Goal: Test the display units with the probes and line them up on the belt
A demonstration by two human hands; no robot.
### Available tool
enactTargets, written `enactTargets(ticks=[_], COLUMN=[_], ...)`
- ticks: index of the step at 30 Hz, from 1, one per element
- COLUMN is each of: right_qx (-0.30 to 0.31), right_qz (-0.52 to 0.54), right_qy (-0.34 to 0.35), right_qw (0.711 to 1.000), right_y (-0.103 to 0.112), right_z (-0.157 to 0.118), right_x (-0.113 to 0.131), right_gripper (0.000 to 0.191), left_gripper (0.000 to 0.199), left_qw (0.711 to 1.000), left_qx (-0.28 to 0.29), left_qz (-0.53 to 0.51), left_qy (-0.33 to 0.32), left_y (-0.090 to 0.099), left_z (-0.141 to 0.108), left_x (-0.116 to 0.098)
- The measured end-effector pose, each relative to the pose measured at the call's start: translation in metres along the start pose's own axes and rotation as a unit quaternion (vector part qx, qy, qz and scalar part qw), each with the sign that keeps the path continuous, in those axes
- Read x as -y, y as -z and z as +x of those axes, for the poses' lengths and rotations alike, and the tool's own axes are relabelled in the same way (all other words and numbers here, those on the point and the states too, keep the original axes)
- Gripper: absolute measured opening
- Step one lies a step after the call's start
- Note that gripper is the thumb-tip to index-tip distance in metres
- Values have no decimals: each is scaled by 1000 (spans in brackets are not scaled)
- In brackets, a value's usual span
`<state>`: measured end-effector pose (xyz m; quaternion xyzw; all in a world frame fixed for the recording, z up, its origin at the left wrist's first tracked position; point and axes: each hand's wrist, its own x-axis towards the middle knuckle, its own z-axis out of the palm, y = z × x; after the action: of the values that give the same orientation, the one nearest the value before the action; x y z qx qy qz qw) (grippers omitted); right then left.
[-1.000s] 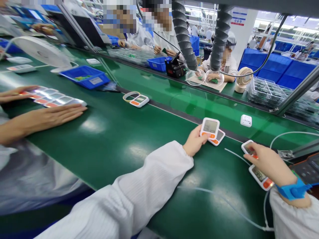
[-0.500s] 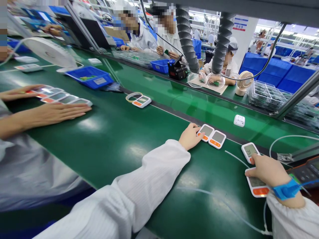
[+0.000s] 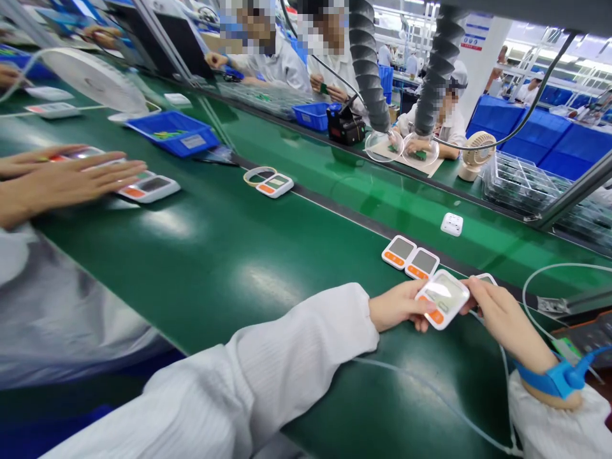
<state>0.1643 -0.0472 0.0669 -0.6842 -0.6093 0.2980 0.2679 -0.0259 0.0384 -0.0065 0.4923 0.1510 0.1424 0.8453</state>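
Observation:
A white device with a screen and orange buttons (image 3: 443, 298) is raised off the green bench, its screen catching glare. My left hand (image 3: 406, 305) pinches its lower left edge, thumb by the orange buttons. At its right edge are the fingers of my right hand (image 3: 495, 312), which wears a blue wrist strap (image 3: 554, 380). Two similar devices lie side by side just behind, the left one (image 3: 399, 252) fully visible and the right one (image 3: 422, 262) partly covered. Another white device (image 3: 486, 279) is mostly hidden behind my right hand.
A co-worker's hands (image 3: 71, 178) rest over a row of devices at the left. One device (image 3: 276, 185) lies beside a tape roll (image 3: 253, 175). A blue tray (image 3: 172, 137), a small white fan (image 3: 477, 155) and a thin tube (image 3: 421, 382) are around the bench.
My left hand has left the paired devices and moved right. My right hand has moved left and up with the lower device, now between both hands. The co-worker's near hand has shifted left.

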Motion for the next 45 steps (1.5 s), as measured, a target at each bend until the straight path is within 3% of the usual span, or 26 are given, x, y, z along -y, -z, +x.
enactTargets(ticks=[5, 11, 13, 16, 17, 19, 22, 24, 26, 28, 31, 35, 38, 41, 42, 43, 44, 45], right_qx=[106, 91, 126, 235, 245, 207, 50, -67, -129, -116, -67, -97, -89, -66, -66, -71, -71, -66], right_qz=[-14, -169, -203, -116, -84, -71, -176, -277, -362, -395, -399, -395, -346, -248, -209, -171, -136, -105], right_qy=[47, -29, -33, 10, 22, 34, 34, 5, -55, -99, -124, -145, -133, -88, -78, -75, -78, -81], right_qw=[993, 981, 970, 965, 966, 975, 982, 958, 921, 906, 906, 902, 925, 963, 972, 980, 985, 989], right_y=[1, -15, -19, -21, -20, -16, -8, -3, 1, 2, 0, 1, 9, 14, 13, 11, 7, 2], right_z=[7, 8, 5, -1, -2, -1, 6, 11, 14, 16, 16, 16, 14, 8, 6, 4, 2, 1], right_x=[-10, -8, -1, 9, 11, 7, -12, -30, -45, -55, -58, -57, -56, -44, -38, -31, -24, -17], right_gripper=[37, 31, 29, 21, 22, 32, 33, 38, 54, 69, 78, 86, 83, 66, 62, 62, 63, 66], left_gripper=[53, 60, 62, 61, 61, 59, 49, 45, 45, 46, 42, 30, 30, 34, 35, 35, 34, 36], left_qw=[999, 997, 992, 973, 961, 932, 893, 870, 850, 833, 802, 743, 711, 683, 692, 719, 770, 843], left_qx=[-30, -52, -77, -156, -190, -256, -336, -376, -407, -423, -426, -435, -443, -454, -441, -413, -356, -269], left_qz=[-36, 57, 79, 112, 127, 163, 235, 273, 299, 332, 408, 505, 543, 564, 558, 540, 502, 437], left_qy=[-1, -29, -55, -129, -157, -196, -186, -164, -148, -129, -95, -66, -60, -96, -121, -146, -166, -160], left_y=[13, 14, 18, 34, 41, 59, 86, 101, 113, 120, 122, 122, 119, 103, 92, 79, 63, 47], left_z=[3, 4, 4, 5, 5, 3, -1, -3, -3, -3, -5, -9, -9, -6, -5, -3, -2, 0], left_x=[-9, -8, -12, -25, -30, -41, -52, -55, -56, -55, -55, -57, -61, -61, -58, -53, -45, -35])
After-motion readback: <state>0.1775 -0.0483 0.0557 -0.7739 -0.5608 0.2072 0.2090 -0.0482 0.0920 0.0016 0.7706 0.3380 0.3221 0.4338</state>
